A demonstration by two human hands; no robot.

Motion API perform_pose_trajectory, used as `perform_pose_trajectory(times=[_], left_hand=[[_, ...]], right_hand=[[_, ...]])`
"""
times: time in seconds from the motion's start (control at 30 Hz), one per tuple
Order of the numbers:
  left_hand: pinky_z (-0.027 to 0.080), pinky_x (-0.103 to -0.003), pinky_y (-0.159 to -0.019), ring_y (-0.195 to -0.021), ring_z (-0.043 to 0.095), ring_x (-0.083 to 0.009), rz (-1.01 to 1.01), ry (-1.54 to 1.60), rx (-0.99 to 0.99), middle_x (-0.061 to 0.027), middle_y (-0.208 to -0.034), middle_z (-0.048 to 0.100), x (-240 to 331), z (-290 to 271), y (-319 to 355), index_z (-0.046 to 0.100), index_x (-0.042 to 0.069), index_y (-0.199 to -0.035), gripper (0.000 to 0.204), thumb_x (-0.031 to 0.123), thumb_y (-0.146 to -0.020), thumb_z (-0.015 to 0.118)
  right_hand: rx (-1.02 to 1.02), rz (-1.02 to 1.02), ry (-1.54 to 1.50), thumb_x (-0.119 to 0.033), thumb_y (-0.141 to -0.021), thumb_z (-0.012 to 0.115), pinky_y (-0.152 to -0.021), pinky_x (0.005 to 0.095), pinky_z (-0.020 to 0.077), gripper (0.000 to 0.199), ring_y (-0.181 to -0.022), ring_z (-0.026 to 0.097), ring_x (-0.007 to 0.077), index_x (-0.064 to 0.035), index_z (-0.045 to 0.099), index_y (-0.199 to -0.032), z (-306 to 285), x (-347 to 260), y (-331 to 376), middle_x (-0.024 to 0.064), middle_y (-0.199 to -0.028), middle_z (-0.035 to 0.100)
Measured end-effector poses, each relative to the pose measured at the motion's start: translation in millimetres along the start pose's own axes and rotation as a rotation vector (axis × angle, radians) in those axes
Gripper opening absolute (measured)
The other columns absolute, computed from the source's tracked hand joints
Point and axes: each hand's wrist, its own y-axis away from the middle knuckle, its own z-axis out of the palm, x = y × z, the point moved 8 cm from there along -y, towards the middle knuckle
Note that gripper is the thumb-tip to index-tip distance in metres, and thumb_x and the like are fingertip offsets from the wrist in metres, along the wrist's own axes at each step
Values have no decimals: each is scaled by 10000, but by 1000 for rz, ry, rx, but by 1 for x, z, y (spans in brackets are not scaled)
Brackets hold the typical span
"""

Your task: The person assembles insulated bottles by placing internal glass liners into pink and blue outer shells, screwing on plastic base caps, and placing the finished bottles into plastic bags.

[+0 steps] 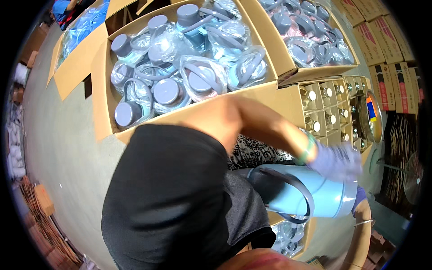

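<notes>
A light-blue vacuum jug [330, 202] with a dark grey loop handle lies on its side across my lap, its base pointing right. My left hand [337, 162], in a purple glove, rests over the jug's side near the base; its fingers are smeared by motion. At the base's lower edge, my right hand [359, 198], also gloved in purple, grips the jug; most of its fingers are hidden behind it. Grey parts at the jug's top end are partly covered by my dark clothing.
An open carton [193, 105] of blue jugs in clear plastic bags stands at the far side, with another carton [315, 72] of bagged jugs beside it. A divided box [319, 108] holds several silvery-capped items. A round metal pan [372, 117] and stacked cartons [378, 40] are at the right.
</notes>
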Motion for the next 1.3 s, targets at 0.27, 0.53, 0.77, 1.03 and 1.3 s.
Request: perform_pose_trajectory(times=[0.27, 0.53, 0.77, 1.03, 1.3], left_hand=[[463, -415, -872, -960, 605, -301, -1551, -941, 253, -163, -1049, 658, -151, -458, 391, 644, 96, -1239, 484, 401, -864, 639], [524, -331, -904, -1035, 655, -203, -1450, 66, 664, -49, -1060, 667, -216, -435, 362, 601, 46, -1123, 260, 235, -944, 611], [456, -360, -1014, -1148, 584, -234, -379, 299, -68, -116, -1201, 618, -212, -168, 24, 547, 24, -1265, 325, 148, -967, 584], [489, -355, -981, -1138, 592, -215, -385, 1217, -314, -170, -1258, 598, -159, 57, -85, 549, -12, -1295, 414, 8, -888, 619], [517, -289, -925, -1007, 647, -148, -621, 961, -355, -113, -1110, 695, -190, 125, -35, 692, -12, -1094, 236, 86, -880, 679]], right_hand=[[45, -29, -94, -110, -923, 604, -809, 315, 505, 312, -964, 617, 186, 64, 567, -1178, -2, 12, -2, 143, -1105, 663], [70, -204, 314, -138, -967, 547, -808, 304, 511, 305, -923, 654, 219, 61, 584, -1195, -45, 23, -27, 164, -1026, 688], [169, -366, -444, -453, -962, 518, -924, 346, 504, 540, -1241, 523, 214, -179, 503, -1427, -51, -114, -101, 56, -1455, 472], [109, -478, -731, -321, -811, 795, -861, 333, 555, 587, -1061, 616, 182, -68, 585, -1297, -39, -44, -171, 55, -1189, 640], [327, -498, -480, -208, -841, 759, -862, 313, 513, 393, -997, 611, 153, -42, 633, -1175, 7, 0, -171, 55, -1094, 673]])
